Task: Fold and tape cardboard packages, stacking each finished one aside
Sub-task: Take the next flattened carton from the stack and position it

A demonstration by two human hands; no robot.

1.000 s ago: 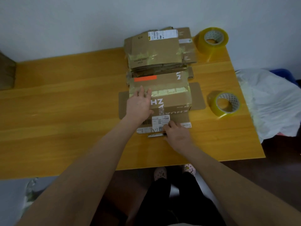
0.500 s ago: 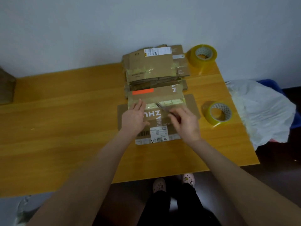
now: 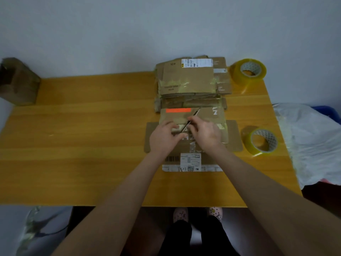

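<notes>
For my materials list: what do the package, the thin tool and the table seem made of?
The package: matte brown cardboard, judging by its creased, folded flaps. The tool: thin and silvery with a glint, probably metal; it is blurred, so unsure. The table: orange grain lines under a soft sheen, wood or wood-look laminate.

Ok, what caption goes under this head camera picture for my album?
Left hand rests on a cardboard package while the right hand holds a thin metal tool over it, a tape roll nearby.
</notes>
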